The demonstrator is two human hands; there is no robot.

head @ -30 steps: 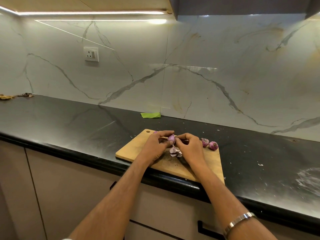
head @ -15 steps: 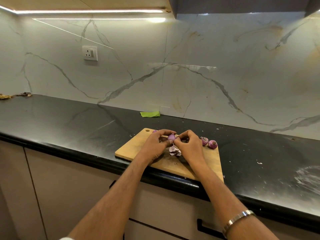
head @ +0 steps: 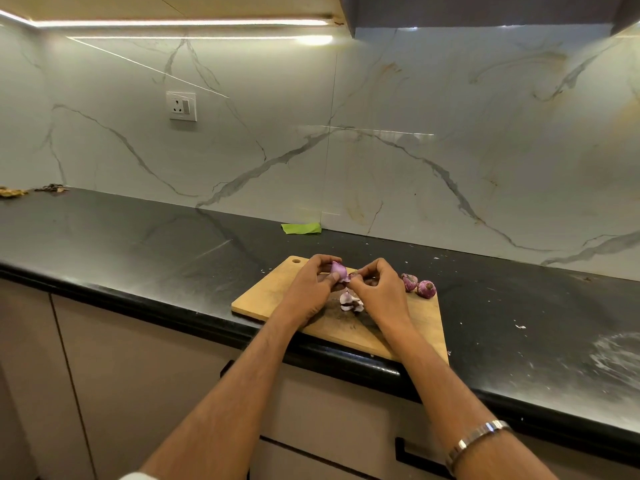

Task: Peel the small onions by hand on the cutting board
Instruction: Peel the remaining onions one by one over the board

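both hands meet above the far half of the cutting board (head: pixel 273 296), which lies on the black worktop (head: pixel 138 244). the left hand (head: pixel 311 289) has its fingers (head: pixel 320 260) curled around a small onion (head: pixel 338 270), pinching it so the pale purple bulb sticks up between fingertips and thumb. the right hand (head: pixel 381 292) is just beside it, its fingers (head: pixel 367 268) pressed together on a bit of skin at the onion's right side, touching the bulb. directly below the two sets of fingers, a small heap of peels (head: pixel 349 302) lies on the board. to the right of the right hand's fingers, two more onions (head: pixel 418 285) sit touching each other at the board's far right corner. a metal bracelet (head: pixel 476 439) circles the right wrist.
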